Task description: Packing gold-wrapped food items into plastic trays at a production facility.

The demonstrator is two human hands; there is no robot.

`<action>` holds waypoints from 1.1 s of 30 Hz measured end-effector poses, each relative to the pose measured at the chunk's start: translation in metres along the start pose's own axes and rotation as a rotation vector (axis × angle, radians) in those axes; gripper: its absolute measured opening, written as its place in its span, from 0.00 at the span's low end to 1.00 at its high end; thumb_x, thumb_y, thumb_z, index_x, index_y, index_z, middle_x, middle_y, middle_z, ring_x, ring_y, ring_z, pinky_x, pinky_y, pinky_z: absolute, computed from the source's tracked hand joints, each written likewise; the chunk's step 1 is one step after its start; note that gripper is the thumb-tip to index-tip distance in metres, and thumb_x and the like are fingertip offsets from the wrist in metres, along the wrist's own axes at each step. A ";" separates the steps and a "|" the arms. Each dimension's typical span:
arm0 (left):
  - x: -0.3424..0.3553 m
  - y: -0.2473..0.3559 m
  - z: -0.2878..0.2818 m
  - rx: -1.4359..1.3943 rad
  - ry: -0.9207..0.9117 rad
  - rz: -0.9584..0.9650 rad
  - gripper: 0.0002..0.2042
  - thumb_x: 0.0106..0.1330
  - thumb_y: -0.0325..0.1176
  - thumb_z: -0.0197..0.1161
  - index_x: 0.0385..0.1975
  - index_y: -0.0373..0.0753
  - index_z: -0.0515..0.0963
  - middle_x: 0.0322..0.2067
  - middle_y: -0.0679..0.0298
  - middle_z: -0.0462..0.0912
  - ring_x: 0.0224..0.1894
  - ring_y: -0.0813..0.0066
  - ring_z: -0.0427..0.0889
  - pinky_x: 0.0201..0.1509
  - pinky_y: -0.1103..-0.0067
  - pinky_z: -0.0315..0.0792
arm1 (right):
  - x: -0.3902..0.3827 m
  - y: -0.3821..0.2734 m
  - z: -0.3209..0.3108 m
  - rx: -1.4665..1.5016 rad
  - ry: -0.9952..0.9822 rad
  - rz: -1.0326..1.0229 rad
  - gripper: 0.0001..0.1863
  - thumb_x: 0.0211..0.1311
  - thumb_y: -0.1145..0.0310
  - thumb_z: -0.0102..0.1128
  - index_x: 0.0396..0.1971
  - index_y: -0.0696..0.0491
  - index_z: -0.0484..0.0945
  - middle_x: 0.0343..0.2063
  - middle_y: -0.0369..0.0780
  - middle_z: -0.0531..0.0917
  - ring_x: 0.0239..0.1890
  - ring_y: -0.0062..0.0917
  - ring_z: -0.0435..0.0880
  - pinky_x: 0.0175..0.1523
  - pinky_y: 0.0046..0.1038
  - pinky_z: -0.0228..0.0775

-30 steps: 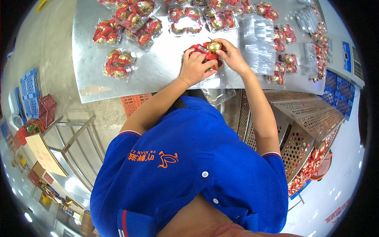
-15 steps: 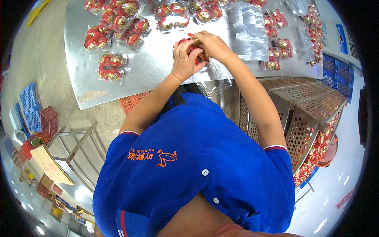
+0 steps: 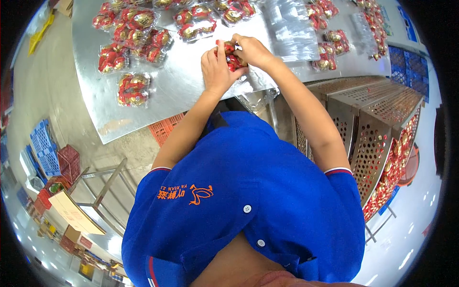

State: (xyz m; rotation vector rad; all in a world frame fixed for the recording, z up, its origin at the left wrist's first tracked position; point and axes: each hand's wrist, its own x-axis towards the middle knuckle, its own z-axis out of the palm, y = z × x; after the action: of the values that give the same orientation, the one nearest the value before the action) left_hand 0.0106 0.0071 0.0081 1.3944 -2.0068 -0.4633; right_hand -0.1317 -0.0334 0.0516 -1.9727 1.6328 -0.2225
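At the near edge of the metal table (image 3: pixel 181 79), my left hand (image 3: pixel 219 74) curls around a cluster of red-and-gold wrapped pieces (image 3: pixel 232 62), index finger raised and thumb along the near side. My right hand (image 3: pixel 256 51) closes its fingertips on the far right side of the same cluster. Fingers hide part of it, and whether a clear tray lies under it cannot be made out. Clear plastic film (image 3: pixel 256 81) lies just below my right hand. A clear pack of similar pieces (image 3: pixel 133 89) sits alone to the left.
More clear packs (image 3: pixel 195 21) lie along the far side. A stack of clear plastic packaging (image 3: pixel 290 31) is right of my hands. Perforated metal bins (image 3: pixel 370 153) with loose wrapped pieces (image 3: pixel 399 162) stand at the right. Below the table is an orange crate (image 3: pixel 165 128).
The whole view has shifted slightly with my head. My left index finger is now lifted and straighter, and my right fingers have shifted on the cluster. Both hands remain on the pieces.
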 end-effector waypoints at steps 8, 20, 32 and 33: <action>0.007 0.000 -0.004 0.117 -0.032 0.105 0.35 0.44 0.55 0.68 0.53 0.44 0.71 0.51 0.56 0.67 0.50 0.55 0.63 0.56 0.65 0.59 | -0.042 0.002 -0.021 -0.049 0.157 0.011 0.15 0.54 0.72 0.56 0.44 0.50 0.76 0.42 0.42 0.78 0.43 0.40 0.78 0.46 0.35 0.71; 0.011 -0.008 -0.005 0.049 -0.016 0.187 0.32 0.43 0.54 0.69 0.47 0.42 0.74 0.52 0.60 0.70 0.51 0.55 0.63 0.58 0.65 0.58 | -0.187 0.009 0.050 0.070 0.246 0.292 0.44 0.45 0.68 0.69 0.63 0.49 0.54 0.53 0.49 0.66 0.51 0.44 0.72 0.52 0.35 0.70; 0.026 -0.013 -0.015 -0.059 -0.233 0.277 0.32 0.42 0.51 0.71 0.47 0.41 0.72 0.52 0.61 0.72 0.52 0.56 0.64 0.59 0.66 0.56 | -0.131 -0.019 0.021 0.459 0.615 0.358 0.20 0.50 0.59 0.67 0.37 0.55 0.75 0.32 0.44 0.78 0.28 0.27 0.79 0.35 0.27 0.72; 0.027 -0.014 -0.015 -0.068 -0.260 0.278 0.32 0.42 0.51 0.70 0.48 0.42 0.72 0.52 0.62 0.72 0.52 0.56 0.63 0.59 0.65 0.56 | -0.126 -0.023 0.017 0.458 0.616 0.367 0.20 0.50 0.59 0.67 0.37 0.55 0.75 0.32 0.44 0.78 0.28 0.27 0.79 0.35 0.27 0.72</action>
State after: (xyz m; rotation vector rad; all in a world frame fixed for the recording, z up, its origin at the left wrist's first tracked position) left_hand 0.0245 -0.0218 0.0185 1.0347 -2.3266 -0.6047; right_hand -0.1345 0.0936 0.0770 -1.2914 2.0438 -1.0354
